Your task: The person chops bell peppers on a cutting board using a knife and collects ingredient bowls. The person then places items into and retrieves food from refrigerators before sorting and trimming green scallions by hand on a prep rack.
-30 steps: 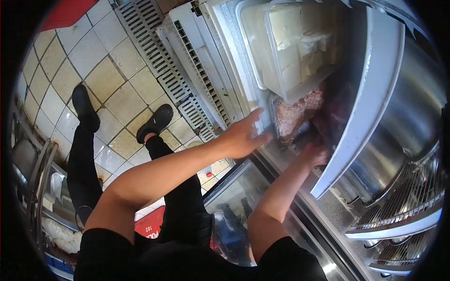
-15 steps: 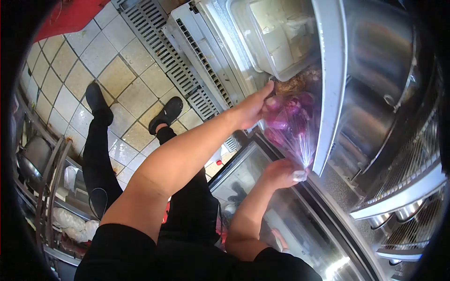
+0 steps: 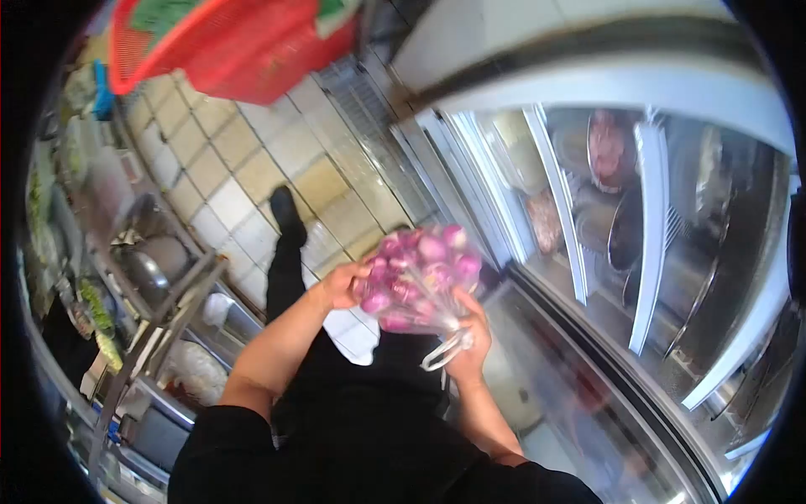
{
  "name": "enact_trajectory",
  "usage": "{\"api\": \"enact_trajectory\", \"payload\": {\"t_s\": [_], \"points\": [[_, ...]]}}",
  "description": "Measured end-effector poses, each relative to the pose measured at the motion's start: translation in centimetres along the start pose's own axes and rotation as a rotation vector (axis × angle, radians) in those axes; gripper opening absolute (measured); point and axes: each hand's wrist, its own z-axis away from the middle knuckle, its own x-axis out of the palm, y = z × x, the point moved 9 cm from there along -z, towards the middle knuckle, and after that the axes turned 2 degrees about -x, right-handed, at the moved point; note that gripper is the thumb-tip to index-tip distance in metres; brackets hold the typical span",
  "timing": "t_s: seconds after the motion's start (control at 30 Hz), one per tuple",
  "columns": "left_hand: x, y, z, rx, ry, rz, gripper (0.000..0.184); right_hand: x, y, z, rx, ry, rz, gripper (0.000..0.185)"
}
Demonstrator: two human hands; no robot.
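A clear plastic bag of red onions [image 3: 420, 273] is held up in front of my body, over the tiled floor. My left hand [image 3: 342, 286] grips the bag's left side with its fingers partly behind it. At the gathered neck of the bag, my right hand [image 3: 472, 338] is closed, and a white tie or loop of plastic [image 3: 447, 349] hangs beside it. The onions are small, purple and pale at some ends. Behind the bag stands the open refrigerator, its white-edged shelves [image 3: 651, 227] bearing food and dishes.
A red plastic basket [image 3: 252, 59] stands at the top. On the left, a metal rack [image 3: 180, 294] carries pots and bagged goods. A glass-topped or glass-doored panel [image 3: 579, 403] spans the lower right. An oval dish of meat [image 3: 606, 147] sits inside the refrigerator.
The bag of onions has come out of the refrigerator, moving left and toward my body in both hands. The view has turned, bringing the red basket and more of the left rack into sight.
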Motion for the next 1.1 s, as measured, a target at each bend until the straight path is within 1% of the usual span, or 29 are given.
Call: {"api": "enact_trajectory", "payload": {"t_s": [0.03, 0.07, 0.1, 0.13, 0.17, 0.2, 0.23, 0.3, 0.33, 0.37, 0.4, 0.43, 0.5, 0.57, 0.63, 0.67, 0.7, 0.73, 0.77, 0.83, 0.87, 0.93, 0.97, 1.0, 1.03, 1.07, 1.1], "points": [[0.0, 1.0, 3.0, 0.03, 0.053, -0.015, 0.066, 2.0, -2.6, -1.1, -0.057, -0.071, 0.005, 0.011], [-0.1, 2.2, 5.9, 0.102, 0.166, -0.048, 0.065, 3.6, -5.2, -2.5, -0.132, -0.071, -0.036, 0.011], [-0.2, 3.5, 8.8, 0.179, 0.274, -0.075, 0.064, 5.5, -6.9, -3.6, -0.114, -0.132, -0.02, 0.01], [0.8, 4.9, 11.2, 0.213, 0.249, -0.071, 0.065, 7.4, -8.5, -4.4, -0.08, -0.191, 0.01, 0.01], [1.7, 6.2, 13.3, 0.239, 0.218, -0.058, 0.066, 9.0, -10.6, -5.5, -0.131, -0.19, -0.007, 0.01], [2.2, 7.4, 15.6, 0.242, 0.218, -0.069, 0.067, 10.7, -12.4, -6.6, -0.167, -0.212, -0.043, 0.005], [3.4, 9.0, 17.9, 0.27, 0.265, -0.084, 0.071, 12.5, -14.1, -7.6, -0.198, -0.234, -0.075, 0.006], [7.3, 13.3, 22.7, 0.377, 0.332, -0.165, 0.074, 15.4, -17.5, -9.7, -0.254, -0.195, -0.107, 0.007], [7.9, 15.1, 24.9, 0.394, 0.315, -0.191, 0.074, 16.6, -16.9, -11.0, 0.046, -0.151, -0.2, 0.009], [7.7, 17.3, 27.8, 0.489, 0.386, -0.252, 0.076, 18.2, -18.0, -11.7, 0.349, -0.11, -0.292, 0.011], [7.3, 19.6, 30.7, 0.589, 0.455, -0.313, 0.078, 18.7, -21.5, -13.0, 0.357, -0.082, -0.257, 0.013], [7.6, 21.2, 33.1, 0.61, 0.441, -0.335, 0.078, 19.1, -22.2, -15.8, -0.11, -0.072, 0.0, 0.011], [7.3, 24.4, 39.3, 0.788, 0.522, -0.326, 0.077, 21.2, -23.9, -19.7, 0.257, -0.072, -0.563, 0.011], [6.6, 26.8, 45.0, 0.924, 0.605, -0.297, 0.075, 22.1, -30.0, -23.9, 0.185, -0.047, -0.644, 0.013], [4.0, 28.7, 50.1, 1.048, 0.691, -0.269, 0.072, 23.0, -34.3, -29.6, 0.091, -0.006, -0.749, 0.01], [3.9, 29.1, 51.7, 1.053, 0.684, -0.286, 0.072, 23.0, -35.5, -33.3, 0.051, 0.017, -0.701, 0.012], [3.3, 29.4, 54.1, 1.129, 0.751, -0.22, 0.071, 22.9, -36.7, -36.9, 0.013, 0.038, -0.655, 0.014], [2.7, 29.7, 56.4, 1.21, 0.816, -0.15, 0.07, 23.4, -39.0, -39.8, -0.028, 0.037, -0.702, 0.015], [2.4, 30.0, 57.6, 1.223, 0.813, -0.162, 0.07, 23.7, -41.2, -42.8, -0.066, 0.032, -0.749, 0.015], [1.0, 29.6, 60.2, 1.283, 0.908, -0.08, 0.068, 24.3, -42.5, -50.9, -0.147, -0.061, -0.596, 0.021], [1.0, 29.3, 61.1, 1.316, 0.924, -0.04, 0.064, 24.9, -43.1, -53.0, -0.143, -0.074, -0.607, 0.021], [0.6, 28.0, 63.1, 1.364, 0.972, -0.027, 0.061, 25.4, -45.1, -57.6, -0.077, 0.038, -0.632, 0.032], [0.8, 28.5, 64.3, 1.398, 1.005, -0.011, 0.059, 25.9, -46.4, -60.7, -0.093, 0.027, -0.66, 0.032], [1.9, 28.8, 65.3, 1.424, 1.013, -0.019, 0.059, 26.2, -45.8, -63.7, -0.077, 0.093, -0.676, 0.03], [2.6, 28.1, 66.2, 1.449, 1.029, 0.015, 0.052, 26.6, -45.1, -66.3, -0.051, 0.156, -0.682, 0.028], [3.3, 27.8, 66.6, 1.471, 1.041, 0.055, 0.045, 27.3, -45.3, -68.7, -0.049, 0.138, -0.687, 0.028], [3.6, 27.8, 67.1, 1.478, 1.052, 0.07, 0.045, 27.9, -44.5, -70.8, 0.036, 0.156, -0.673, 0.04]]}}
